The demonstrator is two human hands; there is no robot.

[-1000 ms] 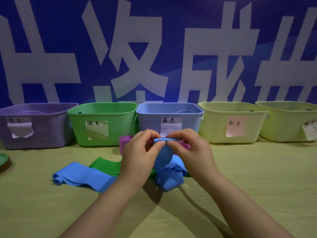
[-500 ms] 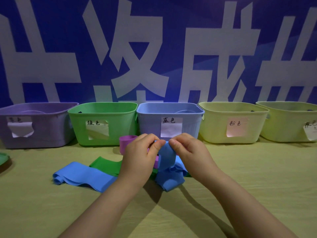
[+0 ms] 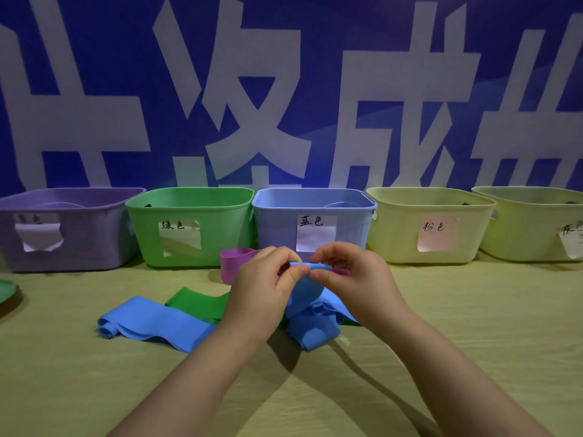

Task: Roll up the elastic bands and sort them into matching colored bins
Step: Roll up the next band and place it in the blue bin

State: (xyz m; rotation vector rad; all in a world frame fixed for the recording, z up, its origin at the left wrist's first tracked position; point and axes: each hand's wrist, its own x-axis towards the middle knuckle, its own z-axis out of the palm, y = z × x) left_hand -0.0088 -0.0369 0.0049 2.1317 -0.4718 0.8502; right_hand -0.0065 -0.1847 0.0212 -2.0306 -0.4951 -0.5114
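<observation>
Banner wall (image 3: pixel 94 74), labels 绿色 (image 3: pixel 173 224), 蓝色 (image 3: pixel 310 220), 粉色 (image 3: pixel 433 227) — fingers (image 3: pixel 291 275) pinch blue band (image 3: pixel 304 294)

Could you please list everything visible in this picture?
purple bin: one, purple, far left.
green bin: one, green, second from left.
blue bin: one, blue, middle.
yellow bins: two, pale yellow, right end.
blue band: one, blue, end lifted and pinched; blue strip lying left may be its tail.
green band: one, green, under the blue.
purple band: one, purple, before the bins.
green object: one, green, left edge, cut off.
table: one, yellow-green, under everything.
backdrop: one, blue with white characters, behind bins.
left hand: pinches blue band.
right hand: pinches blue band.
</observation>
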